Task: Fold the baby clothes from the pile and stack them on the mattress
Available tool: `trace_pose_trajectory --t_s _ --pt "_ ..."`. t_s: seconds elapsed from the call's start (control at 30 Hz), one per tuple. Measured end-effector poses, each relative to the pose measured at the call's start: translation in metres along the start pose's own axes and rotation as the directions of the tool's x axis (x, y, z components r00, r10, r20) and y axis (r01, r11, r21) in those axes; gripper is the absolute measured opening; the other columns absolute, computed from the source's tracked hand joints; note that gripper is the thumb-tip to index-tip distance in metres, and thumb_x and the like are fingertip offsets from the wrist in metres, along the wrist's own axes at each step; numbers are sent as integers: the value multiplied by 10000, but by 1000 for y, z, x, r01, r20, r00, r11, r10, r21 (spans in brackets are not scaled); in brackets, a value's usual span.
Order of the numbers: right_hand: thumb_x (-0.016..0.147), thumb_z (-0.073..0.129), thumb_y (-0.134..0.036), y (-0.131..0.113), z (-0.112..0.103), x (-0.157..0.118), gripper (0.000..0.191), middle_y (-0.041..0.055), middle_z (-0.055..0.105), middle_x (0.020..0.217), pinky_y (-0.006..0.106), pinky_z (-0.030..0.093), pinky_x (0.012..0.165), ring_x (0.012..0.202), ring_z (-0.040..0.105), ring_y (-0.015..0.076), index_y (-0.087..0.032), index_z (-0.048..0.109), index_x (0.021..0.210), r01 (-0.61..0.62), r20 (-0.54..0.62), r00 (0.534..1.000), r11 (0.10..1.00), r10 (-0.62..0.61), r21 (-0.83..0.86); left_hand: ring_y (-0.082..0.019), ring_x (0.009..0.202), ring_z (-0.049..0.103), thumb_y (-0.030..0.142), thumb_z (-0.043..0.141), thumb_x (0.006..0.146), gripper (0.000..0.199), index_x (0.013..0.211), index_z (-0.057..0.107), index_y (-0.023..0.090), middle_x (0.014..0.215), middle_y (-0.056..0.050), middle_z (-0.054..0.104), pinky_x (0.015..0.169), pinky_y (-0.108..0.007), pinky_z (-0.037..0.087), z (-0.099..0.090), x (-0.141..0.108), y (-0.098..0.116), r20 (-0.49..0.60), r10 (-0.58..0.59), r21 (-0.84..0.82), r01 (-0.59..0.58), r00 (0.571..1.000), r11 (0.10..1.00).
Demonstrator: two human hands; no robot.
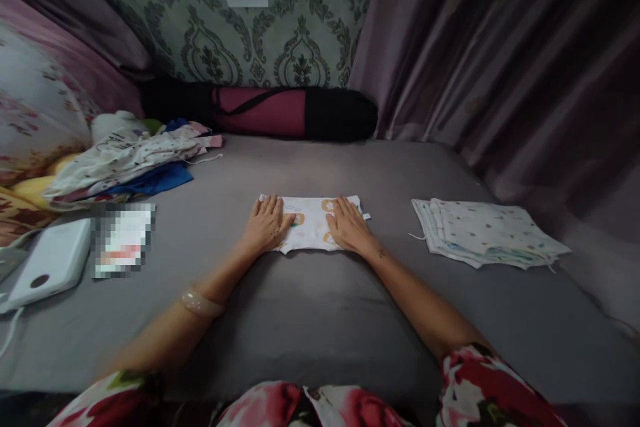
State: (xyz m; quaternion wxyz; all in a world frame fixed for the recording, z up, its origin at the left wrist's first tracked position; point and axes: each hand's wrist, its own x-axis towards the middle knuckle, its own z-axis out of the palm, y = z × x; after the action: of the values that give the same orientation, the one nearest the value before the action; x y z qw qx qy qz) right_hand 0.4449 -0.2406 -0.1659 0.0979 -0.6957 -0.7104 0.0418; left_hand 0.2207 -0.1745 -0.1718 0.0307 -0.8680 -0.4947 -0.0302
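Note:
A small white cloth [311, 230] with orange and other coloured prints lies folded on the grey sheet [320, 320]. Flat on its left end rests my left hand [269, 223], fingers stretched out. My right hand [347, 223] presses flat on the right end, its fingers also extended. A small white tag sticks out beside the right hand. To the right lies a neat stack of folded white printed cloths [490, 230], touched by neither hand.
Loose clothes [135, 160] are heaped at the left by a floral pillow [37, 93]. A white device [53, 263] with a cable lies at the left, beside a pixelated item [124, 240]. A black and maroon long bag [265, 111] lies along the patterned wall.

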Motion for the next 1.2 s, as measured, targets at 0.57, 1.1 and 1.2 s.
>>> trace_pose_trajectory --t_s 0.57,1.1,1.2 --pt "963 194 -420 36 6 -6 677 192 247 1556 414 173 1168 1451 188 278 24 306 1463 -82 45 996 997 82 0 -288 1443 229 523 116 962 725 1463 332 45 1537 -166 311 1160 -463 210 6 -7 -30 72 -24 -84 30 997 996" --pt "976 244 -353 -32 3 2 590 152 272 1557 455 51 1176 1451 180 265 -52 322 1477 33 28 999 999 -33 -3 -268 1454 197 417 141 988 620 1473 325 79 1544 -136 307 1184 -486 90 -7 -6 45 27 126 -135 -121 992 983" --pt "970 264 -351 -32 7 1 592 150 282 1554 454 44 1177 1451 180 264 -51 323 1476 28 19 999 1000 -28 -10 -268 1452 204 427 163 983 615 1479 317 97 1543 -133 310 1183 -488 95 -2 -5 45 29 120 -135 -115 992 984"
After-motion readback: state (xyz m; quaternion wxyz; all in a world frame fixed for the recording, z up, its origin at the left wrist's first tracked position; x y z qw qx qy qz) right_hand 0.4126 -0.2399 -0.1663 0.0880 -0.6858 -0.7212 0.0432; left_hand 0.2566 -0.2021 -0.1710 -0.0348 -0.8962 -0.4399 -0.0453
